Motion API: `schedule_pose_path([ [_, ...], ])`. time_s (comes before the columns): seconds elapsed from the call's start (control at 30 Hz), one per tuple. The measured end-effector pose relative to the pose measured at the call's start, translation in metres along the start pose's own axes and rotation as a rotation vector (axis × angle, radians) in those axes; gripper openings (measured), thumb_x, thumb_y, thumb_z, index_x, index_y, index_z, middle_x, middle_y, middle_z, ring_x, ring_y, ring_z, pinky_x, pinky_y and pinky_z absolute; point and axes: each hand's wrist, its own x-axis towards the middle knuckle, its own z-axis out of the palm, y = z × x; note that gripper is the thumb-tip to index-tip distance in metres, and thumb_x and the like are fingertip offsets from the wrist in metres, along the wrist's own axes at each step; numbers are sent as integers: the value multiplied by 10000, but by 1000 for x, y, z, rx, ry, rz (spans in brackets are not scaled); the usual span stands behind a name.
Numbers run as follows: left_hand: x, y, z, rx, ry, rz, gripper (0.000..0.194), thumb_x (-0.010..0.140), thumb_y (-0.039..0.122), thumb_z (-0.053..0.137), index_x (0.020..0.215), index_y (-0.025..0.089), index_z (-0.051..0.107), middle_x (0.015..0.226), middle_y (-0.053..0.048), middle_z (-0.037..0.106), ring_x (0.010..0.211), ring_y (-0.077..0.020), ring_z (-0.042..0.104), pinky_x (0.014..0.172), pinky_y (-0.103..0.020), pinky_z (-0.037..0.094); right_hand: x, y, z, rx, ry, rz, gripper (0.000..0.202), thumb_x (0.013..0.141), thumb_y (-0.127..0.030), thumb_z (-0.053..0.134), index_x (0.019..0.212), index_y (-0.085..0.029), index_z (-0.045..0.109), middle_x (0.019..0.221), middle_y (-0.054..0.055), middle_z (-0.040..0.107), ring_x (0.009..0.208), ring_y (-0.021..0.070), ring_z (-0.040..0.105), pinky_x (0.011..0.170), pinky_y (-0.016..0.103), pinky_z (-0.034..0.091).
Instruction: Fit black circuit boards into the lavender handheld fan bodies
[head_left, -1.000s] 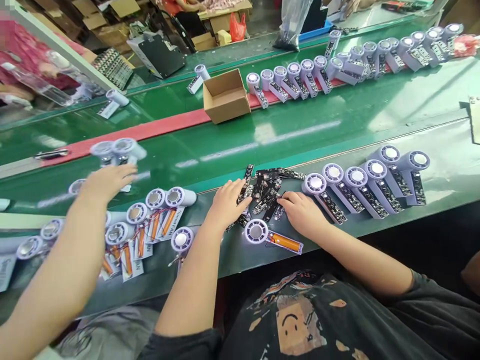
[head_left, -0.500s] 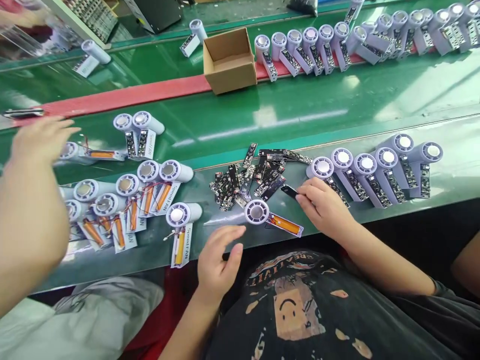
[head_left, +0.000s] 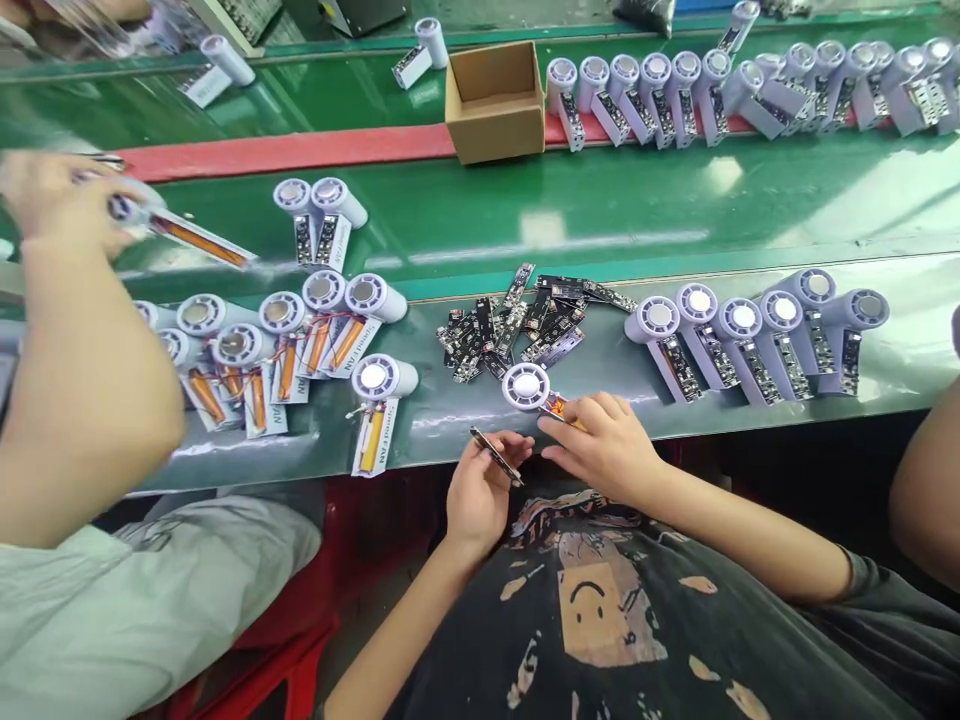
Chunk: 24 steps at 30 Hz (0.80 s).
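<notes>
In my left hand (head_left: 480, 495), low at the bench edge, a narrow black circuit board (head_left: 496, 456) is held tilted between thumb and fingers. My right hand (head_left: 606, 445) is closed around the handle of a lavender handheld fan (head_left: 526, 386), whose round head points up. Its fingers cover most of the handle, and a little orange shows at the handle's top. Just beyond the fan lies a loose pile of black circuit boards (head_left: 510, 330). Left of my hands, a single fan (head_left: 382, 378) rests with its handle open and a yellow battery showing.
Fans with boards in their handles (head_left: 739, 320) stand at right. More fans with orange batteries (head_left: 281, 315) crowd the left. A co-worker's hand (head_left: 67, 200) holds a fan at far left. A cardboard box (head_left: 495, 105) sits on the red strip (head_left: 300, 152), beside a long fan row.
The circuit board has passed from my right hand to my left. My right hand has taken hold of the fan's handle. The co-worker's hand has lifted a fan.
</notes>
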Motion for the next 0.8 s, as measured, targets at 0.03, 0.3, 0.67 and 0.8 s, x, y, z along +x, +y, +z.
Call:
schedule_pose_path([
  [0.03, 1, 5, 2, -66, -13, -54, 139, 728, 319, 626, 757, 212, 543, 716, 10, 614, 678, -163, 632, 676, -329, 527, 4, -1, 1, -122, -17, 0, 233, 938, -327, 598, 1157, -280, 664, 998, 71, 654, 855, 207, 520, 733, 350, 381],
  [0.3, -3, 19, 2, 4, -119, -133, 299, 762, 449, 678, 944, 241, 561, 551, 90, 491, 410, -80, 424, 453, -225, 368, 18, 6, 14, -309, -72, -26, 249, 987, -205, 456, 868, -240, 672, 934, 55, 655, 818, 211, 462, 728, 367, 299],
  [0.67, 4, 19, -8, 227, -66, 104, 136, 607, 144, 631, 715, 212, 679, 823, -14, 714, 885, -200, 669, 880, -372, 502, 2, 18, 2, 171, 129, 68, 116, 867, -159, 526, 793, -229, 582, 1022, 11, 733, 909, 186, 581, 841, 348, 369],
  [0.8, 5, 20, -11, 255, -301, -2, 156, 636, 215, 535, 723, 204, 664, 538, 12, 576, 485, -139, 517, 508, -279, 424, -3, 26, 1, 211, 116, 33, 128, 831, -150, 526, 737, -232, 558, 964, 5, 746, 880, 183, 583, 837, 353, 393],
])
